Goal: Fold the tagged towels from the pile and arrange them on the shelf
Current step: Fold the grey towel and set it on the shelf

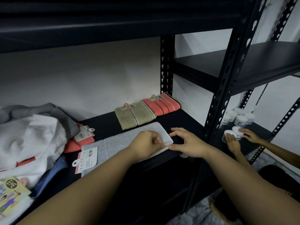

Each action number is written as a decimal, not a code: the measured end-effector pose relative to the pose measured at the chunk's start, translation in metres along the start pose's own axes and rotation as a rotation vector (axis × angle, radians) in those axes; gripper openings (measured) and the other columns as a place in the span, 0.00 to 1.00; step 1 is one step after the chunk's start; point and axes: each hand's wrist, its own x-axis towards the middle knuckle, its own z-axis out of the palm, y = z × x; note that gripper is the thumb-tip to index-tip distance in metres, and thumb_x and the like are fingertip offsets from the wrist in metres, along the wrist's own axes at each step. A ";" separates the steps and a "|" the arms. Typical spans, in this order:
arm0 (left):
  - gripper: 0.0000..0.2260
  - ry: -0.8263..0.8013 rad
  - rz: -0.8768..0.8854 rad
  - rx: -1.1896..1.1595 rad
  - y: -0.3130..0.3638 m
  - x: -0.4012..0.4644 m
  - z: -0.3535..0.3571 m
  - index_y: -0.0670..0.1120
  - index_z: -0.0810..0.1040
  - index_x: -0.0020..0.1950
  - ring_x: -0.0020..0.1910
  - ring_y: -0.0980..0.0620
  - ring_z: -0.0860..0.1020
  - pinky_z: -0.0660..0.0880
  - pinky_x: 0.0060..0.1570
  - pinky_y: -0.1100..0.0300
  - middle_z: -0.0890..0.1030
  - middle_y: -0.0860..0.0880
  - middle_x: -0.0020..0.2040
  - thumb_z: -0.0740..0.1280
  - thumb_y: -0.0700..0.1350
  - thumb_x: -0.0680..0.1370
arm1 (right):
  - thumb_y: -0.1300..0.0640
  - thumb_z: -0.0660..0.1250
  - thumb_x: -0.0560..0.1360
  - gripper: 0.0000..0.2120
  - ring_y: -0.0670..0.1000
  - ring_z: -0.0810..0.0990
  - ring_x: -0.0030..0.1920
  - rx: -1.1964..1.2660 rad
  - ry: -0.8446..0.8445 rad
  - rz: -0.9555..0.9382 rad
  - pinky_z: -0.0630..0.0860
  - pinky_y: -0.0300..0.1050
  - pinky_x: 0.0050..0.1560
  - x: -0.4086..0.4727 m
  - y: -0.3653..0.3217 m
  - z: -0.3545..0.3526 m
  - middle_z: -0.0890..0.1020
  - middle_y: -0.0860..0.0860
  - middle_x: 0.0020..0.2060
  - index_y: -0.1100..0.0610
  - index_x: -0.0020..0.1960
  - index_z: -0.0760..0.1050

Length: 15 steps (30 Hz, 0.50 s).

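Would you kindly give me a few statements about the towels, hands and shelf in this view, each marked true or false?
1. The left hand pinches the near right corner of the pale grey towel. True.
2. The folded olive towel with a stripe lies on the floor. False: it lies on the black metal shelf, beside the folded coral striped towel.
3. The grey towel's barcode tag is at its left end. True.
4. The right hand holds a white round jar. False: it is at the grey towel's corner; another person's hands touch the jars.
5. The pile of unfolded towels sits on the right of the shelf. False: it is on the left.
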 end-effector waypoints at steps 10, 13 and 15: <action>0.10 -0.046 0.209 0.252 -0.001 -0.009 -0.010 0.54 0.84 0.60 0.48 0.59 0.77 0.75 0.52 0.62 0.79 0.58 0.50 0.67 0.47 0.81 | 0.28 0.70 0.64 0.30 0.47 0.62 0.79 -0.007 -0.006 0.009 0.58 0.58 0.80 0.002 0.002 -0.001 0.64 0.37 0.77 0.33 0.65 0.76; 0.12 -0.049 0.221 0.305 0.001 -0.008 -0.007 0.54 0.84 0.62 0.53 0.56 0.78 0.75 0.55 0.61 0.77 0.58 0.50 0.65 0.47 0.82 | 0.29 0.69 0.64 0.30 0.46 0.62 0.78 -0.007 -0.012 0.017 0.58 0.58 0.80 0.001 0.000 -0.002 0.64 0.38 0.77 0.35 0.65 0.76; 0.13 -0.041 0.229 0.319 0.002 -0.008 -0.005 0.54 0.84 0.63 0.55 0.55 0.79 0.75 0.56 0.60 0.81 0.55 0.54 0.65 0.47 0.82 | 0.32 0.70 0.66 0.28 0.46 0.62 0.78 -0.011 -0.018 0.019 0.57 0.58 0.80 0.001 -0.002 -0.002 0.65 0.38 0.77 0.35 0.65 0.77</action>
